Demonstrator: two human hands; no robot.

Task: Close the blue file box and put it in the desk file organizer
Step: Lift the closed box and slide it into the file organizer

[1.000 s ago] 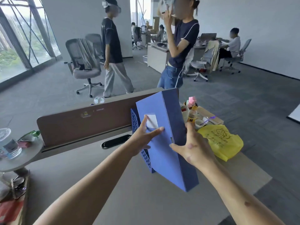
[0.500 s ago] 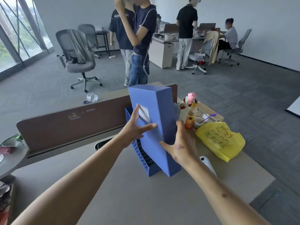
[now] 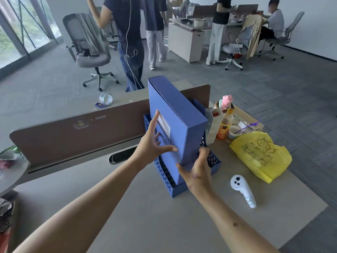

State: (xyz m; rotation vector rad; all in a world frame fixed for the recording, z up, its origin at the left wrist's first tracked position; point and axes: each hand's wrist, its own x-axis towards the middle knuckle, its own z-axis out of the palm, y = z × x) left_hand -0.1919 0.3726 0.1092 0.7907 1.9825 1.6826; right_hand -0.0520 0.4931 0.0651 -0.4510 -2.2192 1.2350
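Note:
The blue file box [image 3: 179,114] is closed and stands on end, its lower part down inside the blue perforated desk file organizer [image 3: 212,158] on the desk. A white label shows on the box's narrow spine. My left hand [image 3: 154,143] lies flat against that spine with its fingers spread. My right hand [image 3: 197,172] grips the box's lower near corner, thumb on the spine side and fingers on the wide face. The organizer's slots are mostly hidden behind the box and my hands.
A brown divider panel [image 3: 73,132] runs along the desk's back. Right of the organizer stand a carton, a juice bottle [image 3: 225,125], cups and a yellow plastic bag [image 3: 260,156]. A white controller [image 3: 243,190] lies near my right wrist. People and office chairs are beyond the desk.
The box has swung from tilted to upright and dropped lower into the organizer. Both hands stayed on it. My view has shifted left and down.

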